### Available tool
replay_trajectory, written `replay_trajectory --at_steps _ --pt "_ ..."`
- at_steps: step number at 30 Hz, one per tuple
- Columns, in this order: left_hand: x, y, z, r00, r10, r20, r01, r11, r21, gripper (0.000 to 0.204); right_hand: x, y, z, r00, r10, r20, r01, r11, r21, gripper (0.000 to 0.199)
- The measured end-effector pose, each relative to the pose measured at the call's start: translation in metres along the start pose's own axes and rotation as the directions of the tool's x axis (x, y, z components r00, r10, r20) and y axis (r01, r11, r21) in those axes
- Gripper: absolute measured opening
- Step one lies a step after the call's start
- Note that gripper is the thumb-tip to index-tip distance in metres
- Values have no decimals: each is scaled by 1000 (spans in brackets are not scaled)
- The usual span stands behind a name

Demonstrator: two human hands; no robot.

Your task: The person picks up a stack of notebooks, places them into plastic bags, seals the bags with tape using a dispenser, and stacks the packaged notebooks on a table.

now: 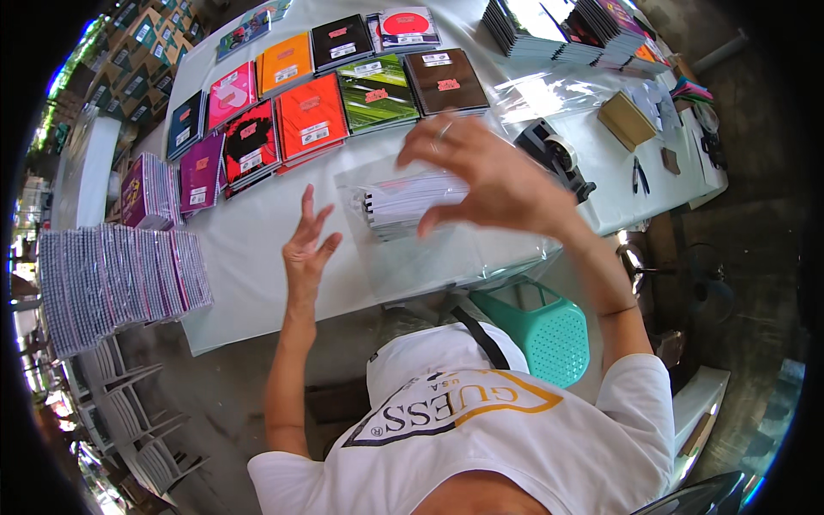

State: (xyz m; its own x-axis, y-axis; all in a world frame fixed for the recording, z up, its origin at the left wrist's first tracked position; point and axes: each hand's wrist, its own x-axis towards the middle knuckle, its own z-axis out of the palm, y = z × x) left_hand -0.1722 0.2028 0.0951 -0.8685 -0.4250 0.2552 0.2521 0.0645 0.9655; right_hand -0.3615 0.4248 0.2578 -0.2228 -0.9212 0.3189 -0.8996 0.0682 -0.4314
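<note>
My left hand (307, 245) is raised over the white table (257, 249), fingers spread, holding nothing. My right hand (489, 176) hovers with curled, parted fingers just above a stack of thin white booklets (396, 206) that lies inside a clear plastic bag (429, 257). A ring shows on one finger. Neither hand grips anything. The right hand hides the stack's right end.
Piles of colourful booklets (313, 120) cover the far part of the table. A long row of wrapped booklets (120, 283) stands at the left. A black tape dispenser (556, 159), a brown box (627, 120) and more stacks (566, 30) sit at the right. A teal stool (541, 330) stands below.
</note>
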Motion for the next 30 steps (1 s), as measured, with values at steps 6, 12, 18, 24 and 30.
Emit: replay_trajectory --at_steps 6,12,18,24,30 --pt "0 -31 14 993 30 114 -37 998 60 48 -7 -14 53 994 -82 76 94 981 -170 15" --pt "37 -7 12 912 73 403 -268 852 451 49 -17 3 29 985 5 174 21 989 -148 9" --pt "65 5 11 854 10 520 -237 898 371 51 -2 29 13 985 -29 173 88 935 -344 24" --pt "52 -9 -4 905 7 425 -147 944 296 54 -1 9 -11 982 35 -184 -81 965 -250 26" --pt "53 -22 -2 910 42 413 -128 975 181 55 -3 -25 65 924 313 219 -291 948 -126 61"
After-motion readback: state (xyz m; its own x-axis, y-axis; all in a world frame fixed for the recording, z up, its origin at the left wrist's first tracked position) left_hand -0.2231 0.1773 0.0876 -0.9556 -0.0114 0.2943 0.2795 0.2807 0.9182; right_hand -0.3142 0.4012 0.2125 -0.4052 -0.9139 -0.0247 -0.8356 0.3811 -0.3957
